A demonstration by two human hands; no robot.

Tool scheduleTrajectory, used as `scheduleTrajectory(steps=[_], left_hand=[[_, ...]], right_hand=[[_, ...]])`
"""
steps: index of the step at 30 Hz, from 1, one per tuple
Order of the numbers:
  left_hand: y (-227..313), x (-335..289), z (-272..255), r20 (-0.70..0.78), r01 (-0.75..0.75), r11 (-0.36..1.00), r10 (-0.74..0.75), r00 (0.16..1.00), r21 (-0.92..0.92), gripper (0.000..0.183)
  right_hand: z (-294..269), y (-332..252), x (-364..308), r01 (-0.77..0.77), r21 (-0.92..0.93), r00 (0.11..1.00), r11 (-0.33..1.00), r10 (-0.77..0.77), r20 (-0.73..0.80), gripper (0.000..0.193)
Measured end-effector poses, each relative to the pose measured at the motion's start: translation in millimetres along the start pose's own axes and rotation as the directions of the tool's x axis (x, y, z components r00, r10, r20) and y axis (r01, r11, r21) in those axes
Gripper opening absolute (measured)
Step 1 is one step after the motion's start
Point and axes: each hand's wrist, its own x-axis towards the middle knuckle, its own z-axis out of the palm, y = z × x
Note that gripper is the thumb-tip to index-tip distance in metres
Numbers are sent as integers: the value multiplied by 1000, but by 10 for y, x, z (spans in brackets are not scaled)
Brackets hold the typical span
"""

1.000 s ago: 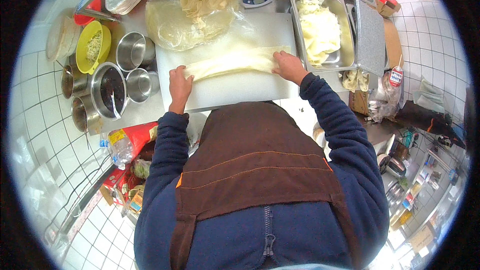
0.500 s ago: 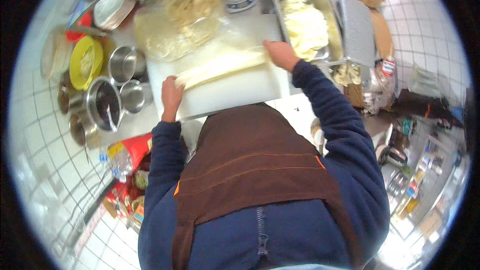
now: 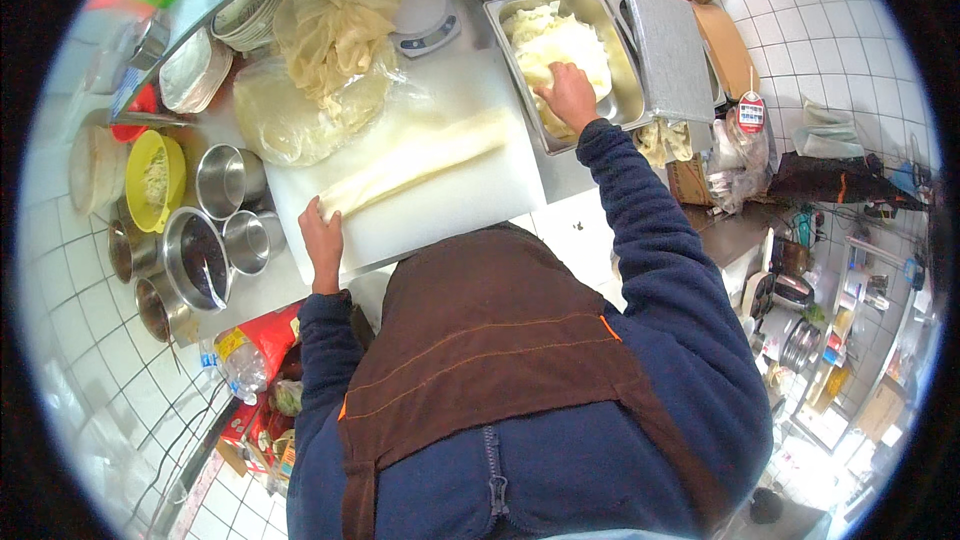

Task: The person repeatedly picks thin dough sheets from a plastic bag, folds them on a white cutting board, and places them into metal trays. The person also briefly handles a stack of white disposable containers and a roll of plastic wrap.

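A long, thin, pale yellow sheet (image 3: 425,165), folded into a strip and looking like bean curd skin, lies slantwise across the white cutting board (image 3: 450,205). At its left end my left hand (image 3: 322,245) has thumb and fingers closed on the edge. My right hand (image 3: 570,98) reaches into a deep metal pan (image 3: 632,100) to the right of the board. Its fingers curl into the heap of soft, pale yellow food (image 3: 560,40), which partly hides the fingertips.
Behind the board sit a plastic bag of yellowish sheets (image 3: 315,110) and a white kitchen scale (image 3: 425,20). Along the left stand metal pots (image 3: 228,180), a bowl of dark liquid (image 3: 200,255) and a yellow colander (image 3: 155,180). A grey lid (image 3: 665,55) adjoins the pan.
My right hand has let go of the sheet's right end and moved into the metal pan. The sheet now rests on the board, with my left hand still at its left end.
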Motion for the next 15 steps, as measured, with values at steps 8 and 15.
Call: scheduleTrajectory(steps=[8, 15], left_hand=[[242, -125, -76, -187, -135, 990, 138, 973, 28, 51], [805, -161, -173, -116, -138, 952, 110, 987, -273, 41]], right_hand=[[52, 260, 43, -158, 230, 987, 960, 154, 34, 32], [-665, 421, 178, -245, 953, 940, 176, 285, 189, 21]])
